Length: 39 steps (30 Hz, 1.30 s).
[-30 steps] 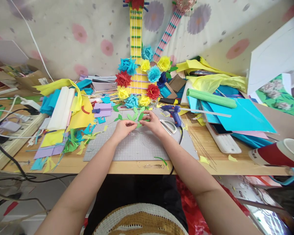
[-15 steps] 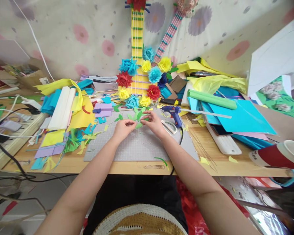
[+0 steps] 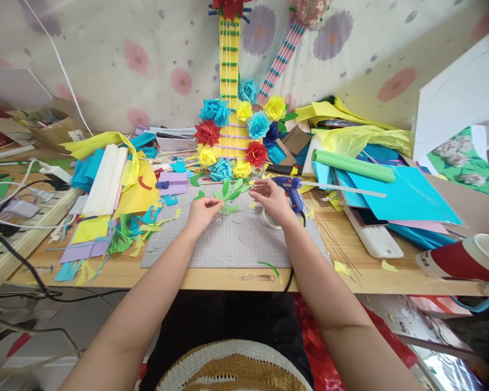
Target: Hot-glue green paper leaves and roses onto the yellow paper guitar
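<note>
My left hand is closed in a pinch on a sprig of green paper leaves, held over the grey cutting mat. Thin stem ends stick out below its fingertips. To the right, my right hand has its fingers apart and holds nothing that I can see. It hovers in front of a blue glue gun and partly hides it. A pale ring-shaped object, perhaps a tape roll, lies under that hand, mostly covered. Other green leaves lie at the mat's back edge.
Behind the mat stands a yellow paper guitar with paper flowers. Paper scraps and a power strip lie left. Blue sheets, a white power bank-like block and a paper cup are right.
My right hand has moved right, away from the leaves, and its fingers have opened. My left hand keeps the sprig, its leaves now more in view.
</note>
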{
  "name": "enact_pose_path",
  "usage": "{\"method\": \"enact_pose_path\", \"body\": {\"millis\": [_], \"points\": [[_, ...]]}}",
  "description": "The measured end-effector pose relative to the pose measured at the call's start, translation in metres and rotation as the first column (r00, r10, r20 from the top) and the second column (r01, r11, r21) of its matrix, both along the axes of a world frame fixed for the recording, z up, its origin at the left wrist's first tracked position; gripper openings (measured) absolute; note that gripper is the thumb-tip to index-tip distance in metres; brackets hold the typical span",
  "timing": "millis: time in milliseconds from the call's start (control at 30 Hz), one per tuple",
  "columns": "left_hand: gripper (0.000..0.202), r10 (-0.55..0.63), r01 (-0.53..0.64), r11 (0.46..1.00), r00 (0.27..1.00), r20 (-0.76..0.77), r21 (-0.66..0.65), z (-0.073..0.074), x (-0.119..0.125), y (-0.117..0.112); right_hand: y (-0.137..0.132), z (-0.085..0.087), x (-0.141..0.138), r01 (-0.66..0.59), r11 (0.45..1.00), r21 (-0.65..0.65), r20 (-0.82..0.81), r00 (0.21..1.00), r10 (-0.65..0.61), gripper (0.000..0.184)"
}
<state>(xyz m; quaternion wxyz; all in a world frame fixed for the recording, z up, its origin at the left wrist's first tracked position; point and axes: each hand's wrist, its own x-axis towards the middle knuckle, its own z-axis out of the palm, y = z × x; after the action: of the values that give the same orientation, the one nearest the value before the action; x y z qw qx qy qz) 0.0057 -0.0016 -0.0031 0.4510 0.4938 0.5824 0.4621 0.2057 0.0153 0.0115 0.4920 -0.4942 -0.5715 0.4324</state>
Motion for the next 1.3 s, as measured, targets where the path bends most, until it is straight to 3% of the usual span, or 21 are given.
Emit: {"method": "enact_pose_path", "body": {"millis": [100,200,267,333,400,467,600,833,1000,1133,1200,1300], "points": [[0.016,0.072,-0.072,0.997,0.997,0.034,-0.004,0.000,-0.004,0.001,-0.010,0.019,0.039,-0.070,0.992,-0.103,0.183,0.979,0.088,0.033],[0.015,0.119,-0.120,0.993,0.990,0.082,0.008,0.001,-0.008,0.001,-0.022,0.033,0.077,-0.164,0.945,-0.282,0.372,0.889,0.265,0.036],[0.015,0.139,-0.141,0.990,0.984,0.111,0.010,0.002,-0.009,0.001,-0.026,0.036,0.096,-0.032,0.945,-0.324,0.535,0.818,0.211,0.041],[0.016,0.157,-0.159,0.987,0.980,0.120,0.001,0.003,-0.009,0.001,-0.025,0.032,0.106,0.196,0.954,-0.227,0.701,0.713,0.020,0.043],[0.016,0.167,-0.167,0.986,0.979,0.119,-0.011,0.005,-0.008,0.001,-0.019,0.024,0.108,0.366,0.926,-0.091,0.762,0.624,-0.172,0.041],[0.017,0.169,-0.169,0.986,0.978,0.124,-0.015,0.006,-0.007,0.001,-0.011,0.015,0.104,0.401,0.916,-0.011,0.760,0.599,-0.253,0.044],[0.018,0.165,-0.168,0.986,0.976,0.139,0.010,0.005,-0.006,0.001,0.002,0.002,0.089,0.346,0.938,0.027,0.786,0.572,-0.234,0.050],[0.027,0.144,-0.147,0.989,0.976,0.160,0.004,0.003,-0.008,0.000,0.007,-0.003,0.071,0.465,0.885,-0.038,0.812,0.531,-0.244,0.047],[0.028,0.160,-0.160,0.987,0.968,0.195,-0.013,0.004,-0.007,-0.001,0.009,-0.005,0.073,0.494,0.869,0.017,0.736,0.583,-0.345,0.045],[0.026,0.157,-0.159,0.987,0.968,0.197,-0.008,0.005,-0.006,-0.002,0.006,0.000,0.073,0.508,0.859,0.062,0.433,0.762,-0.482,0.046],[0.025,0.151,-0.155,0.988,0.971,0.184,0.005,0.004,-0.006,-0.002,0.001,0.006,0.067,0.425,0.903,0.059,0.215,0.878,-0.428,0.045],[0.025,0.142,-0.147,0.989,0.976,0.168,0.020,0.001,-0.006,-0.001,-0.010,0.015,0.052,0.162,0.985,0.053,0.063,0.984,-0.166,0.039]]}}
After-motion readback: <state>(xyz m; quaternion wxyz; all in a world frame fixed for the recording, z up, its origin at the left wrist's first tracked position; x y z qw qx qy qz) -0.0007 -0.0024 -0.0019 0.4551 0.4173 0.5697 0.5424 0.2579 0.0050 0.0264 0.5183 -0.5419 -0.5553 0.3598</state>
